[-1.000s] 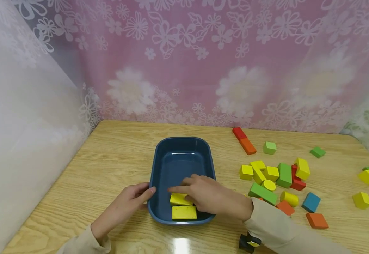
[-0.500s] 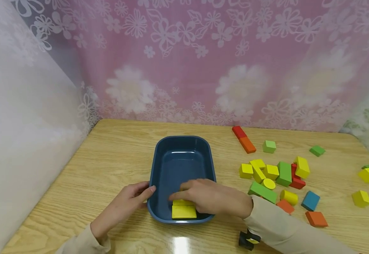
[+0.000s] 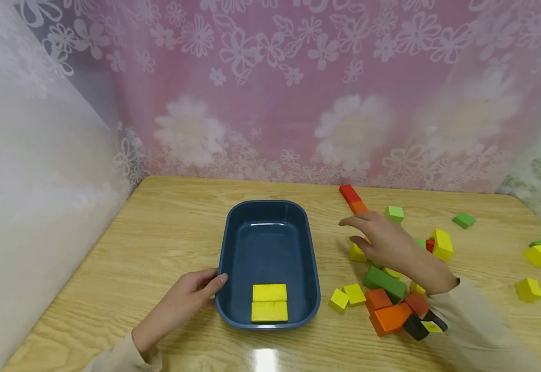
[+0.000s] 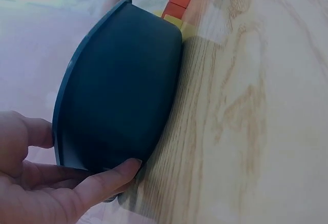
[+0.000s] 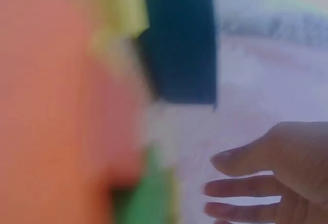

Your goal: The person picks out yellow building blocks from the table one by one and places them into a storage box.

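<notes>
A dark blue rectangular tray [image 3: 270,248] stands on the wooden table, with two yellow blocks [image 3: 269,311] lying side by side at its near end. My left hand [image 3: 191,293] grips the tray's left rim, thumb over the edge; in the left wrist view its fingers [image 4: 105,183] lie along the outer wall. To the right, my right hand [image 3: 386,244] hovers over the loose blocks with thumb and fingers apart, holding nothing. It hides part of the pile beneath. The right wrist view also has this hand [image 5: 292,167] spread, beyond blurred orange and green blocks.
Two small yellow blocks [image 3: 346,297] sit just right of the tray. Near the right forearm lie an orange block [image 3: 389,319] and a green block [image 3: 384,283]. Red and orange bars [image 3: 353,198] lie farther back. More yellow and green blocks [image 3: 529,290] are scattered at the far right.
My right hand has left the tray and moved right and back over the block pile. Both yellow blocks in the tray now lie flush together. The left hand stays on the rim.
</notes>
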`<act>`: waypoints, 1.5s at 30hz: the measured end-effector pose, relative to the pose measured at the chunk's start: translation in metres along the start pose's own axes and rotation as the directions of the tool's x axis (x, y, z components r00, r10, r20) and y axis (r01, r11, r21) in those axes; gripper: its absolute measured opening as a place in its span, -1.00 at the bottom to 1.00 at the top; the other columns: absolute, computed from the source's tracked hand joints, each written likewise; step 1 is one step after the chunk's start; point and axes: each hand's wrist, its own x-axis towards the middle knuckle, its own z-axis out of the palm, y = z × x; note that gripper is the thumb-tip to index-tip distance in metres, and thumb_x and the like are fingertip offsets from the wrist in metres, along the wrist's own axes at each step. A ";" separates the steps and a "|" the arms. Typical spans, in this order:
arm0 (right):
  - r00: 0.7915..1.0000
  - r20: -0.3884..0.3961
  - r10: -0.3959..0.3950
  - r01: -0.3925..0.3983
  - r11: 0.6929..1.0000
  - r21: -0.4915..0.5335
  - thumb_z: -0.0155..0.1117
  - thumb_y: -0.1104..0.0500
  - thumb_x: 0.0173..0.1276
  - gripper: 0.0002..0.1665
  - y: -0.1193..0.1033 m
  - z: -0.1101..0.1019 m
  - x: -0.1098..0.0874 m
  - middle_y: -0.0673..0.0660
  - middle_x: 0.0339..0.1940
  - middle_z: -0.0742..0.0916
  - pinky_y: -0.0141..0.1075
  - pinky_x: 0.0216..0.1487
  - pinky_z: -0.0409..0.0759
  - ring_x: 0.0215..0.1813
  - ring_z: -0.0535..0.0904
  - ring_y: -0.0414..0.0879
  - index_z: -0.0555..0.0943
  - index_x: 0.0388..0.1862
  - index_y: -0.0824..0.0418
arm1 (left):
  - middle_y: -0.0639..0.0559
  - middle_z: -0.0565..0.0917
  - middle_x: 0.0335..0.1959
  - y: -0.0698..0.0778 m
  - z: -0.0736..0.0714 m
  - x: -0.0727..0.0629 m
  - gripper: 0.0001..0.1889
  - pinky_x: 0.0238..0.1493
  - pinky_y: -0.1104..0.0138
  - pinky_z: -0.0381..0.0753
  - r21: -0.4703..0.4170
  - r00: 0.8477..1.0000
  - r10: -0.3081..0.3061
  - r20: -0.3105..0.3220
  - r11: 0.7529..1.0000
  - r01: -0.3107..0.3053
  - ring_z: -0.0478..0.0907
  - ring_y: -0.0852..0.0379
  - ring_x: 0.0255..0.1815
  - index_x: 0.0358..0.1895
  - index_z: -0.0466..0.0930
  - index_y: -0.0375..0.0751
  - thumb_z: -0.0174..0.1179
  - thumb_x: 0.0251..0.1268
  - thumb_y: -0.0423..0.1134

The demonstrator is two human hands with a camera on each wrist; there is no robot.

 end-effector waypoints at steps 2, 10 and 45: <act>0.999 0.040 0.010 -0.010 1.000 -0.017 0.43 0.34 0.17 -0.60 0.011 0.005 -0.013 0.22 -0.09 0.70 -0.08 -0.18 0.70 -0.11 0.63 0.11 0.63 0.02 0.29 | -0.37 0.54 0.14 -0.001 0.000 -0.001 -0.46 -0.12 0.24 0.72 -0.006 1.000 0.003 0.015 1.000 -0.002 0.56 -0.15 0.11 0.26 0.34 -0.61 0.00 0.52 -0.12; 0.999 0.001 -0.053 0.053 0.996 -0.071 0.49 0.36 0.07 -0.53 0.028 0.022 -0.034 0.17 -0.14 0.72 -0.09 -0.22 0.70 -0.23 0.65 0.02 0.64 0.01 0.25 | -0.42 0.52 0.16 0.001 -0.001 -0.003 -0.45 -0.11 0.24 0.71 -0.020 0.999 0.014 0.029 1.000 -0.013 0.55 -0.18 0.12 0.26 0.31 -0.66 -0.02 0.53 -0.15; 0.912 0.198 -0.358 0.318 0.925 0.209 0.30 0.07 0.37 -0.63 -0.105 0.049 0.081 -0.02 -0.06 0.70 -0.42 -0.05 0.59 -0.09 0.58 -0.20 0.61 0.13 0.10 | -0.40 0.53 0.15 0.004 -0.001 -0.001 -0.47 -0.13 0.28 0.71 0.018 1.000 0.018 0.012 1.000 -0.018 0.57 -0.15 0.09 0.26 0.35 -0.60 0.00 0.52 -0.14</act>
